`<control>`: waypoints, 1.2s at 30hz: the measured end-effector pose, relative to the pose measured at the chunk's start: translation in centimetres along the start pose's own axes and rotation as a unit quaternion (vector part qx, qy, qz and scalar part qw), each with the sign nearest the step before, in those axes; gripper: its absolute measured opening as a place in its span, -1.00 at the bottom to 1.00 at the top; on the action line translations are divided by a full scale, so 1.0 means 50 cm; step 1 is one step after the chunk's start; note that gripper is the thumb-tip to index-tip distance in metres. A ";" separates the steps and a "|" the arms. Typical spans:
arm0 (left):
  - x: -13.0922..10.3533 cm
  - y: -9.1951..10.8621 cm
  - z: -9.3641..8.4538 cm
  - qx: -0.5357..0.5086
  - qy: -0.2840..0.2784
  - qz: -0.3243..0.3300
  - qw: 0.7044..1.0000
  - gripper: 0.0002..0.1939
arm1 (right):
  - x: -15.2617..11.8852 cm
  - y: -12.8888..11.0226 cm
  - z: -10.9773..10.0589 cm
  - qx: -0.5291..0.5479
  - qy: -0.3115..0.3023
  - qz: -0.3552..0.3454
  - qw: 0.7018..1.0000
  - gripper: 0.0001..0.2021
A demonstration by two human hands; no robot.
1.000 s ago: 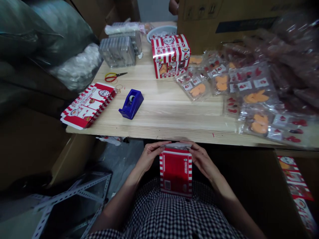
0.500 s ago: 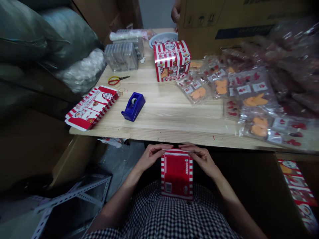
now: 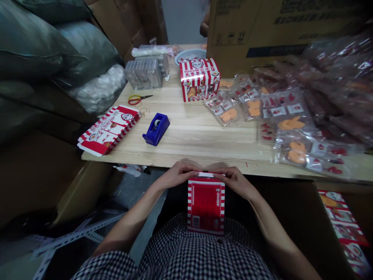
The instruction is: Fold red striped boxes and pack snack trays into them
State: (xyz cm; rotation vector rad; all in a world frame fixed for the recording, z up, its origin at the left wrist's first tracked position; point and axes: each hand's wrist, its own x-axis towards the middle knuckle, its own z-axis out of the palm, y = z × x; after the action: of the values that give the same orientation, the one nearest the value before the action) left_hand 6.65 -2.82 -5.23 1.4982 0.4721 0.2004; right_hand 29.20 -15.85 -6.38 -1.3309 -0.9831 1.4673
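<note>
A red-and-white striped cardboard box (image 3: pixel 206 206) rests against my lap below the table's front edge, its plain red side with a barcode facing up. My left hand (image 3: pixel 181 174) grips the left part of its far end, thumb on the near side of a white flap. On the right part of that same end, my right hand (image 3: pixel 233 179) pinches the flap between thumb and fingers. The undersides of the fingers are hidden. On the table ahead stand a blue tape dispenser (image 3: pixel 156 129) and a stack of flat striped cartons (image 3: pixel 109 130).
A finished-looking striped box (image 3: pixel 200 79) stands at the back, beside clear plastic cases (image 3: pixel 143 74) and a bowl (image 3: pixel 190 54). Scissors (image 3: pixel 140 99) lie on the left. Bagged toy food pieces (image 3: pixel 291 122) cover the right side, before a large carton (image 3: pixel 262 35). Someone's hand (image 3: pixel 204 25) shows behind.
My fingers have pressed the flap at the box's far end, and more of its white strip shows. My left hand has shifted slightly up. The camera view has tilted a little.
</note>
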 end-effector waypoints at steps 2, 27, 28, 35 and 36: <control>0.003 -0.007 0.003 -0.007 0.004 -0.011 1.000 -0.70 | 0.003 0.002 -0.003 -0.003 -0.001 -0.003 1.000 -0.76; -0.103 0.014 0.068 0.186 0.080 0.071 0.977 -0.58 | -0.097 -0.006 0.027 -0.235 -0.022 -0.121 0.964 -0.61; -0.102 0.010 0.068 0.170 0.085 0.069 0.979 -0.60 | -0.098 -0.005 0.027 -0.242 -0.026 -0.121 0.962 -0.58; -0.100 -0.010 0.054 0.082 0.083 0.047 0.992 -0.68 | -0.099 0.005 0.036 -0.225 -0.039 -0.143 0.963 -0.61; -0.100 -0.016 0.053 0.079 0.083 0.045 0.992 -0.69 | -0.099 0.007 0.037 -0.221 -0.040 -0.144 0.964 -0.61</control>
State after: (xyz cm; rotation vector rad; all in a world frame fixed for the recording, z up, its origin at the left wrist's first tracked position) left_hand 3.16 -7.32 -5.10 1.6672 0.5643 0.3672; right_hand 27.44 -20.68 -5.13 -1.3682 -1.5535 1.1253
